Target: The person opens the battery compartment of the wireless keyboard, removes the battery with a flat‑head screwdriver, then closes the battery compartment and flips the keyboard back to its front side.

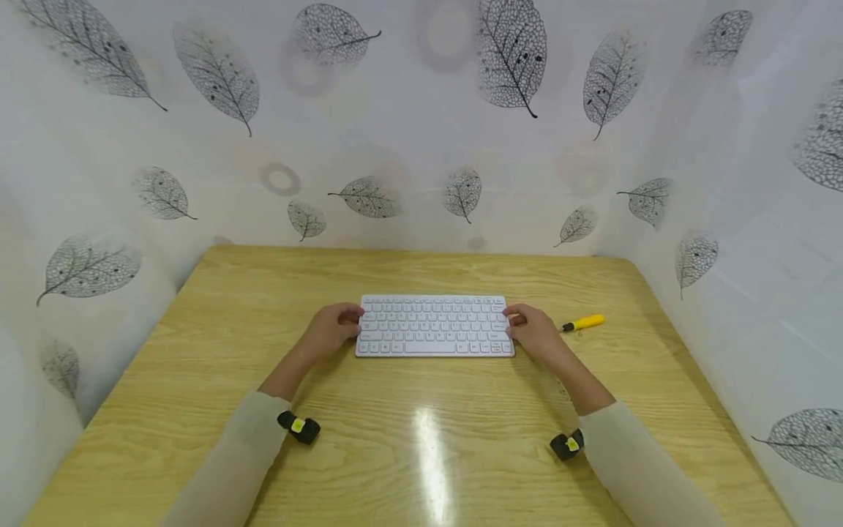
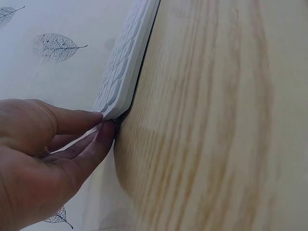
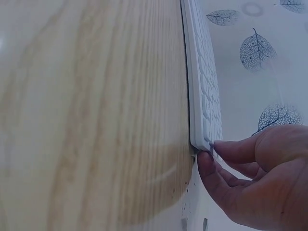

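A white compact keyboard [image 1: 431, 326] lies level at the middle of the wooden table, its long side facing me. My left hand [image 1: 327, 331] grips its left end, and in the left wrist view the thumb and a finger [image 2: 79, 119] pinch the near corner. At the opposite end my right hand [image 1: 536, 337] does the same, thumb and finger closed on the corner of the keyboard [image 3: 196, 103] in the right wrist view. A thin dark gap shows under the front edge; whether the keyboard touches the table I cannot tell.
Just right of my right hand lies a small tool with a yellow handle [image 1: 588, 322] and black collar, apparently a screwdriver. The wooden table [image 1: 369, 446] is bordered at the back and sides by a white leaf-print curtain [image 1: 408, 146]. Black cameras sit on both wrists.
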`<action>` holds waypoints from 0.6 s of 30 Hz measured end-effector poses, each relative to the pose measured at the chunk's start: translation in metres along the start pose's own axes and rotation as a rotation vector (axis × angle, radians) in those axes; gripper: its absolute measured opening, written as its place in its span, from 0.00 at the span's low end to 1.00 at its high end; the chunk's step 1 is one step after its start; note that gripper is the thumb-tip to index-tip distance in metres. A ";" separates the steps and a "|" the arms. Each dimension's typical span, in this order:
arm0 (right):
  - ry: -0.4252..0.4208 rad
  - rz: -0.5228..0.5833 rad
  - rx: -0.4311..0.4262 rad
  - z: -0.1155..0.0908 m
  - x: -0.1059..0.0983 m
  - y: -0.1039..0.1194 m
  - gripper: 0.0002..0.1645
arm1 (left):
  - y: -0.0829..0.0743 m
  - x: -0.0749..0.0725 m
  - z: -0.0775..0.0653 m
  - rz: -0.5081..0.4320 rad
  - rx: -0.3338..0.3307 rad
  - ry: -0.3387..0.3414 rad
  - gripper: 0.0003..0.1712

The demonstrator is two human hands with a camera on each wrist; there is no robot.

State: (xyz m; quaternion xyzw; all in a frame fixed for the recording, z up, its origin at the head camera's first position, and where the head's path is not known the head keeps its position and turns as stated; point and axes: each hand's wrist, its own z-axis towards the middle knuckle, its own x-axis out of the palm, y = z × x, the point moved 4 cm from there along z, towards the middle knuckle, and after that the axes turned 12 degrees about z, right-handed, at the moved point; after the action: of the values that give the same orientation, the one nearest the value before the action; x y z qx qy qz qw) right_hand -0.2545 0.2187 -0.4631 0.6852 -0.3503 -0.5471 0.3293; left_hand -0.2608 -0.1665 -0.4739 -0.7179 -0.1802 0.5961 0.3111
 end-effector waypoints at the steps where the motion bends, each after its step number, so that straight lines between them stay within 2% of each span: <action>1: 0.000 -0.001 -0.001 -0.001 0.000 0.000 0.21 | 0.000 0.000 -0.001 0.000 0.001 0.002 0.20; 12: 0.009 -0.009 -0.005 -0.008 0.000 0.000 0.21 | 0.001 0.003 -0.007 -0.008 -0.023 0.014 0.20; 18: 0.017 0.007 -0.003 -0.012 -0.001 -0.002 0.23 | 0.002 0.001 -0.006 -0.022 -0.019 0.011 0.19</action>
State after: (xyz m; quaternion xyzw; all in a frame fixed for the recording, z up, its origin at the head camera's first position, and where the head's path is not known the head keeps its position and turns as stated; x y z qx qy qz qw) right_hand -0.2429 0.2216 -0.4619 0.6881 -0.3492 -0.5405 0.3352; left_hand -0.2555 -0.1684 -0.4750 -0.7221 -0.1918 0.5870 0.3118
